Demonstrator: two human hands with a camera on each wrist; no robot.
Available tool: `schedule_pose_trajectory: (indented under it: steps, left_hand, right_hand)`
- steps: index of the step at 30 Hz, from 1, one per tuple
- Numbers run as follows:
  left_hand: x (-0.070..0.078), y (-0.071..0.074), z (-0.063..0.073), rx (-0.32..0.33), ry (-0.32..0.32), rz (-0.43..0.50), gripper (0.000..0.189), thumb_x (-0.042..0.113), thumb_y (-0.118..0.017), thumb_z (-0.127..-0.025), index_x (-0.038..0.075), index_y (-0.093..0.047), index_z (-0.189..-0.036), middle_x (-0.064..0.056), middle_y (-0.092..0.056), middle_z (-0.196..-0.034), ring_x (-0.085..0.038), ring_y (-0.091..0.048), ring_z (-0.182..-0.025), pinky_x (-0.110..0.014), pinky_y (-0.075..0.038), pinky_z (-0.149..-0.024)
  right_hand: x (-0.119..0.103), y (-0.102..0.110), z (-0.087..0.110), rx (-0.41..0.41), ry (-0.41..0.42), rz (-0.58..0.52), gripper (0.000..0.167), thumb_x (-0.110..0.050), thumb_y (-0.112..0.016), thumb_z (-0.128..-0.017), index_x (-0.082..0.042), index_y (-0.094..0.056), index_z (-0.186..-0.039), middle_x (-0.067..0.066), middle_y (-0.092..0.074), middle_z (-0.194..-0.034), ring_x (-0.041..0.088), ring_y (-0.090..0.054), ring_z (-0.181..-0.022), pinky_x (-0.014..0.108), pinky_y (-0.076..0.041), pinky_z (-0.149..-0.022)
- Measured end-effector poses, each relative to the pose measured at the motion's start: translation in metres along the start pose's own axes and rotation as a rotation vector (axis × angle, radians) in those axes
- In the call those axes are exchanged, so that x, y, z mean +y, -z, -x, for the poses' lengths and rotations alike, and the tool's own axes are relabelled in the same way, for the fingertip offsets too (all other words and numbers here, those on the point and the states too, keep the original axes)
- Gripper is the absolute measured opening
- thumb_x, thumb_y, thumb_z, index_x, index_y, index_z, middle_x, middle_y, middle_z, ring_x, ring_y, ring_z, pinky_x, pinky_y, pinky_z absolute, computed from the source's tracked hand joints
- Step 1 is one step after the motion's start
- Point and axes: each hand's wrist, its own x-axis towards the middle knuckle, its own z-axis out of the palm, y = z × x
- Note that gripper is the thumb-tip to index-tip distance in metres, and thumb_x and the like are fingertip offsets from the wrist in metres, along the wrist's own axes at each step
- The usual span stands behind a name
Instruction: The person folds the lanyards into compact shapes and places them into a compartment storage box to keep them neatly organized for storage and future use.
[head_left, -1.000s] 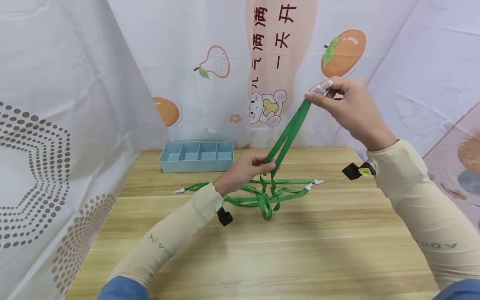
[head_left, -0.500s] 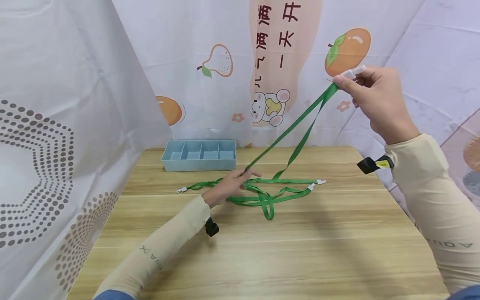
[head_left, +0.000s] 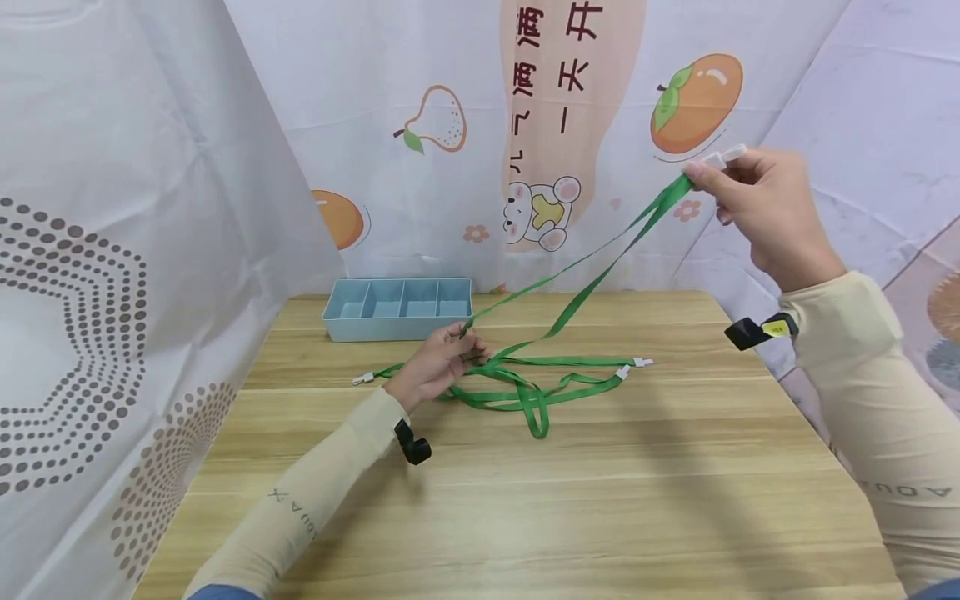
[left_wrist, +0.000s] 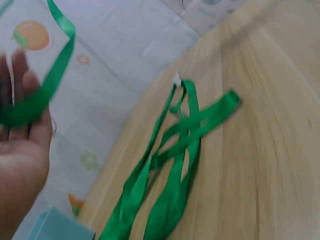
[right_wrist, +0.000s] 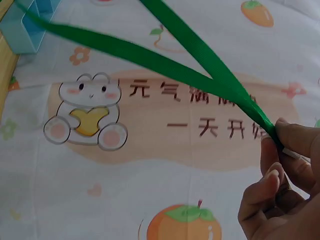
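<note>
Sleeves: while cream fabric covers both forearms, the left arm slants in from between seven and eight o'clock in the head view, the right from four o'clock.
Black wrist cameras: one on each wrist.
Wooden table: beneath both arms, its grain running crosswise.
Left hand: low over the table, palm toward its own wrist camera; a green strap of the raised lanyard crosses its loosely bent fingers. They are blurred and the thumb is hard to make out, so I cannot tell whether they grip it.
Loose lanyards: overlapping green straps on the table, two white clips at three o'clock from the left hand, another at nine, a slack loop at four.
Right hand: between two and three o'clock in the head view, well above the table, fingers pointing toward ten; thumb and fingers pinch the raised lanyard beside its white clip.
Lanyard span: two strands part below the right hand and sag toward the left.
Blue tray: at eleven o'clock from the left hand, near the table's far edge, four compartments in a row.
Back curtain: white, printed with orange fruit, a cartoon animal and dark red characters.
</note>
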Motion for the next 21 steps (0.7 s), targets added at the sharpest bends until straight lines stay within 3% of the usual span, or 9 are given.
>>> schedule_pose_trajectory:
  steps: [3,5,10,14,17,21]
  left_hand:
    - [0.002,0.008,0.005,-0.037,-0.005,-0.027,0.018,0.018,-0.058,-0.104,0.015,-0.073,-0.096,0.0,-0.072,-0.108,-0.018,-0.063,-0.113,-0.05,-0.036,-0.116]
    - [0.003,0.012,0.008,-0.027,-0.007,-0.058,0.02,0.02,-0.059,-0.103,0.017,-0.078,-0.097,0.001,-0.07,-0.116,-0.017,-0.06,-0.117,-0.05,-0.036,-0.115]
    - [0.001,0.014,0.009,0.04,0.002,-0.154,0.022,0.019,-0.057,-0.106,0.013,-0.077,-0.103,-0.005,-0.064,-0.133,-0.016,-0.054,-0.098,-0.032,-0.05,-0.089]
    - [-0.002,0.015,0.008,0.131,0.001,-0.182,0.018,0.014,-0.058,-0.106,0.006,-0.073,-0.112,-0.008,-0.066,-0.115,-0.017,-0.056,-0.089,-0.026,-0.052,-0.078]
    - [-0.004,0.015,0.006,0.231,-0.006,-0.147,0.017,0.009,-0.064,-0.102,0.005,-0.071,-0.117,-0.009,-0.066,-0.103,-0.018,-0.064,-0.092,-0.026,-0.055,-0.081]
    - [-0.004,0.016,0.006,0.313,-0.013,-0.047,0.01,0.004,-0.066,-0.1,0.005,-0.073,-0.107,-0.009,-0.069,-0.106,-0.021,-0.069,-0.099,-0.029,-0.056,-0.088]
  right_hand:
    - [0.008,0.012,-0.002,0.015,-0.057,-0.042,0.019,-0.009,-0.083,-0.088,0.006,-0.077,-0.099,0.004,-0.074,-0.083,0.014,-0.045,-0.067,0.018,-0.043,-0.049]
    - [0.013,0.019,-0.003,0.029,-0.106,-0.071,0.019,-0.01,-0.083,-0.088,0.004,-0.078,-0.1,0.004,-0.074,-0.083,0.014,-0.042,-0.064,0.019,-0.043,-0.049]
    - [0.023,0.032,-0.003,0.057,-0.197,-0.069,0.022,-0.015,-0.085,-0.087,0.0,-0.08,-0.102,0.003,-0.073,-0.083,0.014,-0.042,-0.062,0.02,-0.043,-0.049]
    - [0.029,0.038,-0.003,0.071,-0.224,-0.031,0.021,-0.017,-0.085,-0.086,-0.002,-0.08,-0.1,0.001,-0.073,-0.083,0.013,-0.043,-0.062,0.02,-0.043,-0.049]
    - [0.032,0.042,-0.003,0.074,-0.232,-0.025,0.021,-0.018,-0.086,-0.086,-0.003,-0.081,-0.1,0.001,-0.073,-0.083,0.013,-0.044,-0.062,0.019,-0.043,-0.049]
    - [0.036,0.045,-0.003,0.069,-0.244,-0.036,0.021,-0.017,-0.086,-0.086,-0.003,-0.081,-0.1,0.001,-0.074,-0.083,0.013,-0.044,-0.062,0.019,-0.044,-0.049]
